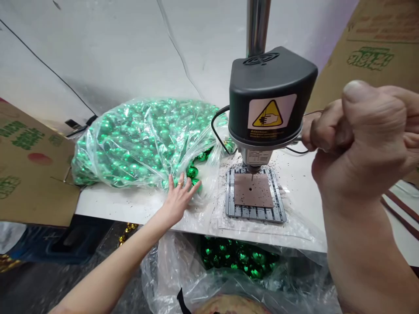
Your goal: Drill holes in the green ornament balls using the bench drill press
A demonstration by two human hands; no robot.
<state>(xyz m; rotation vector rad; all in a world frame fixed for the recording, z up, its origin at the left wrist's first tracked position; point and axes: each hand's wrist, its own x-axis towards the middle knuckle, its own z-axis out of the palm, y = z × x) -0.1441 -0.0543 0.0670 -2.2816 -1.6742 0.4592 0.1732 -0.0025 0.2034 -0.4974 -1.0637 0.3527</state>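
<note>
My left hand (178, 198) reaches across the white table (137, 207), fingers spread, at the mouth of a clear plastic bag (144, 139) full of shiny green balls; the fingertips touch a loose green ball (193, 172). My right hand (356, 144) is raised close to the camera, closed in a fist around the thin lever (296, 141) of a small bench drill press (270, 102). The drill bit (252, 174) hangs just above a brown pad (253, 190) on the slotted grey base (255, 213).
A second clear bag of green balls (238, 257) hangs open under the table's front edge. Cardboard sheets stand at the left (29, 165) and the upper right (369, 48). A black cable (216, 126) loops beside the drill. Dark drilling dust is scattered around the base.
</note>
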